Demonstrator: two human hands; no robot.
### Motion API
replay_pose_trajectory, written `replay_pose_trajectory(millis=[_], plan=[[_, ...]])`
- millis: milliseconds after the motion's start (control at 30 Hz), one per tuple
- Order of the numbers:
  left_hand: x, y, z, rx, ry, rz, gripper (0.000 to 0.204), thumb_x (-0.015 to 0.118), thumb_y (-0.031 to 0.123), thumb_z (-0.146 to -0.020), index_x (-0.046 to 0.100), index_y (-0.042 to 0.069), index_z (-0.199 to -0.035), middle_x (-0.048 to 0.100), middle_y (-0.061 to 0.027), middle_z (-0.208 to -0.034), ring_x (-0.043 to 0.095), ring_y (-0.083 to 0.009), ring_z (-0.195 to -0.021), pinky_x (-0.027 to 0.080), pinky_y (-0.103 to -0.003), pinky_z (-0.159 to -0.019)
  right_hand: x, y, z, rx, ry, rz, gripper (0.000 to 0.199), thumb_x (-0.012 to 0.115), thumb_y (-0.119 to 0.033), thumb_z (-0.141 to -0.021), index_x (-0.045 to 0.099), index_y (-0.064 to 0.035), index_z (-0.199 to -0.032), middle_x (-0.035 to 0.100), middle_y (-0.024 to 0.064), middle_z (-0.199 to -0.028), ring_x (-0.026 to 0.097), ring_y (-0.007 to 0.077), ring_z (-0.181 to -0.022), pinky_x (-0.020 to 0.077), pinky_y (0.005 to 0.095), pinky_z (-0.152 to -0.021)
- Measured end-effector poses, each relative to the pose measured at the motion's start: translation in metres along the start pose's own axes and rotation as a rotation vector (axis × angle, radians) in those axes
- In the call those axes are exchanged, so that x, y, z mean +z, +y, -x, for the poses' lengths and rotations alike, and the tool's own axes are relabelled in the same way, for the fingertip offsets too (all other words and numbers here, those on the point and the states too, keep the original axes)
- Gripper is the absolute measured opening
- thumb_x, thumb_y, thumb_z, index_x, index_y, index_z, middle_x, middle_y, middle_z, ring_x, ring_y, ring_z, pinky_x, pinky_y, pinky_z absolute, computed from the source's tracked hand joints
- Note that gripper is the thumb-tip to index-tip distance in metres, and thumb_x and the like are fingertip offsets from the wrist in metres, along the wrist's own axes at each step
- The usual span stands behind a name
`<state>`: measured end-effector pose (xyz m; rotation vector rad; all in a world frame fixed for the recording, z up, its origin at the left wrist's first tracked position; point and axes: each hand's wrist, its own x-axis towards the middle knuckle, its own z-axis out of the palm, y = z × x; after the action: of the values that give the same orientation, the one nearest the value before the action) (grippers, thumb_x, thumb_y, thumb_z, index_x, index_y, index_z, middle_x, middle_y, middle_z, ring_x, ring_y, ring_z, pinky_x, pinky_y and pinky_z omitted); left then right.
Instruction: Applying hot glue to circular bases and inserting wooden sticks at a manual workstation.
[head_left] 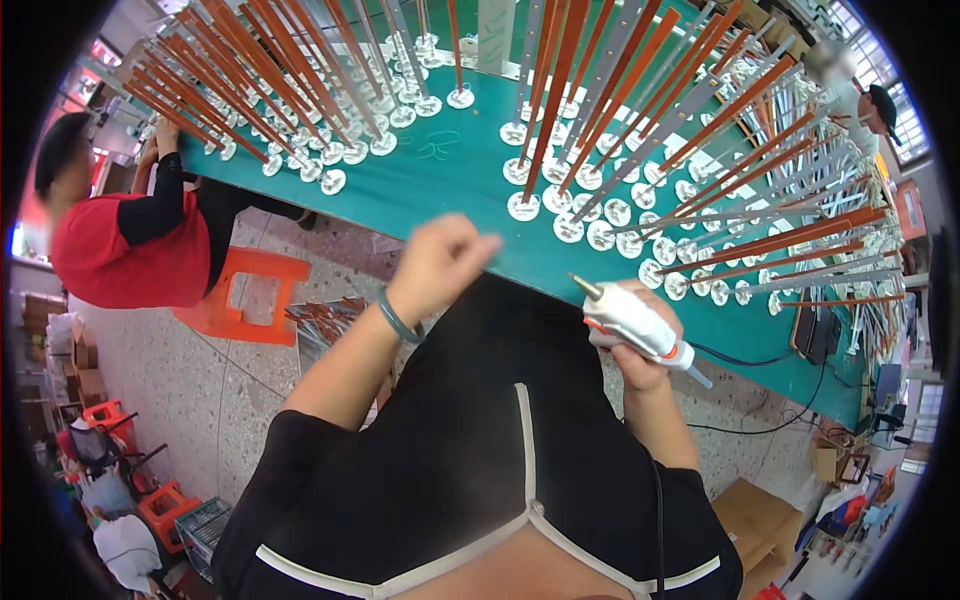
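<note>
My right hand (643,372) is wrapped around a white hot glue gun (640,325) with orange parts. Its metal nozzle points up and left over the near table edge, and a translucent glue stick pokes out of the back. My left hand (437,262), with a bangle on the wrist, hovers at the table's front edge, apart from the gun. Its fingers are curled together and slightly blurred; whatever they may hold cannot be made out. Beyond both hands, round white bases (523,206) carry upright brown strips (556,100) and grey strips (610,80).
A green table (430,165) spans the front, with another cluster of based strips (332,180) at left. A black cord (745,358) trails from the gun to the right. A co-worker in red (130,245) works at the left by an orange stool (245,300). A cardboard box (745,520) stands lower right.
</note>
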<state>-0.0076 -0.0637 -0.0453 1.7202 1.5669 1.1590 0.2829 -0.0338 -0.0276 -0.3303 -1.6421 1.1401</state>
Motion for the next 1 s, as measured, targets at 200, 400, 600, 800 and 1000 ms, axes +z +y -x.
replay_pose_trajectory(millis=[200,400,600,800,1000], plan=[[-0.029,-0.041,-0.100,0.111,0.448,0.040,0.026,0.069,0.016,-0.094,0.066,0.000,-0.113,0.060,-0.0010,-0.076,0.053,-0.0068,-0.068,0.045,-0.022,-0.064,-0.007,0.017,0.028,0.136,-0.025,-0.003,0.030,0.076,-0.004,-0.072,0.064,0.0021,-0.098,0.070,0.0166,-0.095,0.066,0.0218,-0.080,0.0517,0.0314,-0.071],[-0.025,-0.050,-0.190,0.037,0.625,-0.324,0.032,0.071,0.024,-0.088,0.068,0.005,-0.114,0.066,-0.0118,-0.087,0.065,-0.0288,-0.079,0.053,-0.042,-0.075,-0.015,0.024,0.058,0.449,0.126,-0.006,0.052,0.079,-0.021,-0.077,0.060,0.0080,-0.116,0.068,0.0154,-0.103,0.067,0.0181,-0.088,0.0532,0.0296,-0.077],[-0.033,-0.039,-0.172,0.140,0.614,-0.430,0.023,0.070,0.025,-0.089,0.073,0.002,-0.088,0.066,-0.0150,-0.090,0.065,-0.0336,-0.081,0.051,-0.044,-0.074,-0.019,0.024,0.051,0.476,-0.002,-0.019,0.046,0.080,-0.020,-0.078,0.061,0.0064,-0.110,0.067,0.0129,-0.099,0.066,0.0159,-0.073,0.0531,0.0271,-0.064],[-0.056,0.019,-0.069,0.034,0.334,-0.206,0.015,0.073,0.016,-0.087,0.075,0.002,-0.092,0.069,-0.0132,-0.083,0.067,-0.0259,-0.073,0.052,-0.035,-0.067,-0.013,0.020,0.042,0.603,-0.001,-0.019,0.040,0.071,-0.016,-0.081,0.060,0.0052,-0.114,0.072,0.0170,-0.101,0.072,0.0186,-0.079,0.0513,0.0235,-0.056],[-0.033,0.040,-0.020,-0.037,0.101,-0.003,0.015,0.076,0.004,-0.084,0.074,-0.001,-0.098,0.074,-0.0091,-0.088,0.070,-0.0141,-0.078,0.055,-0.026,-0.070,0.003,0.011,0.016,0.780,-0.130,0.165,0.029,0.082,-0.013,-0.079,0.065,-0.0020,-0.099,0.069,0.0040,-0.085,0.064,0.0110,-0.078,0.0502,0.0275,-0.068]])
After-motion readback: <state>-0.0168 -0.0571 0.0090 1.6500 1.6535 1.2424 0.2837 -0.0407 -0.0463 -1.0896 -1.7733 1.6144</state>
